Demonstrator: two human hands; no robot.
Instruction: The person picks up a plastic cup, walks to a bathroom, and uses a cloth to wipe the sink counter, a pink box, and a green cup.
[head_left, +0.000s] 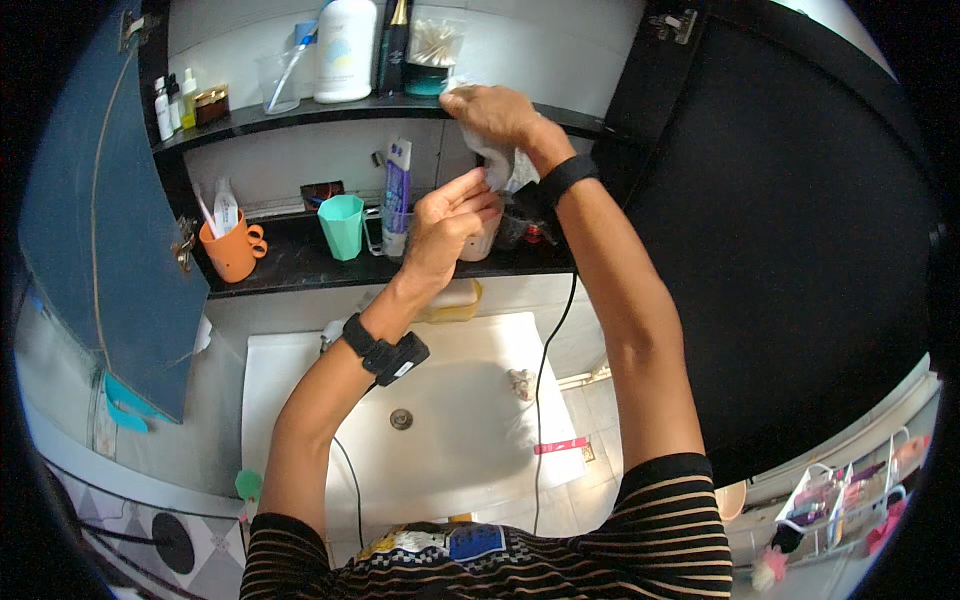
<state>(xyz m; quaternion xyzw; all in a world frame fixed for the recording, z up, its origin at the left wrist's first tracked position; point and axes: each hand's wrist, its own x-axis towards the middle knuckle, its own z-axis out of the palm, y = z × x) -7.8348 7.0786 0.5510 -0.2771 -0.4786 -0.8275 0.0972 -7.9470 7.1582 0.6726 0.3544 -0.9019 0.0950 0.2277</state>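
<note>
My right hand (495, 116) is at the upper shelf's front edge, closed around a thin white crumpled piece (491, 154), cloth or tissue, which hangs below the palm. A bit of white also shows above its fingertips, beside a teal jar (426, 81). Lower down, my left hand (448, 229) has its fingers extended up to the hanging end of the white piece; whether they pinch it is unclear. Behind those fingers stands a pale cup (484, 234), partly hidden. A clear mug (394, 232) holding a purple toothpaste tube (397, 184) is just left of this hand.
The lower shelf (292, 274) also carries a green cup (342, 227) and an orange mug (231, 247). Above are a large white bottle (345, 52) and cotton swabs (436, 43). Open cabinet doors flank me, dark (795, 240) and blue-grey (112, 225). A washbasin (450, 420) lies below.
</note>
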